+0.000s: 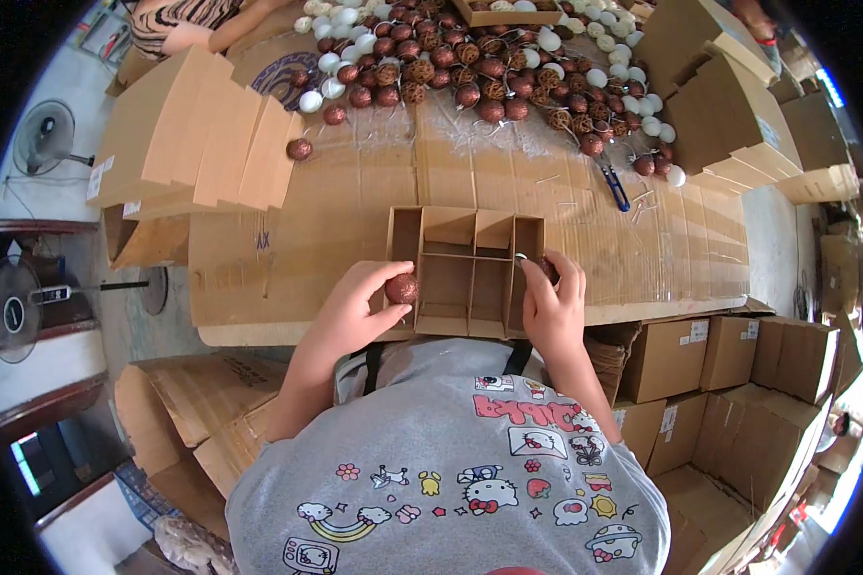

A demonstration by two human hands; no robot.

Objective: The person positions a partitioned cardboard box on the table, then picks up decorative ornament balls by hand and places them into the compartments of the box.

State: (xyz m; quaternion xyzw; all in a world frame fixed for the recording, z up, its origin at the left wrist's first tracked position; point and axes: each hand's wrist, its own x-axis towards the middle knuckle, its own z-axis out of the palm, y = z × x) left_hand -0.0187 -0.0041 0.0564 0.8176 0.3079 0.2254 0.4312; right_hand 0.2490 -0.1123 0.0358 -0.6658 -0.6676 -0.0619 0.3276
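Note:
A shallow cardboard box with dividers (466, 256) sits near the table's front edge, between my hands. Pinched in my left hand (355, 297) is a reddish-brown glitter ball (402, 288), held at the box's left side. My right hand (558, 305) is closed at the box's right side, round another brown ball (548, 269) that its fingers mostly cover. A small pale bit shows by its fingertips. Bare cardboard shows in the middle compartments; the right one is partly behind my fingers.
Many brown, white and woven balls (490, 110) lie heaped at the back. Blue-handled snips (616, 189) rest right of centre. Stacked cartons flank the table, left (177, 125) and right (729, 125). Another person's arm (244, 24) shows far left. More boxes (666, 356) stand by my right side.

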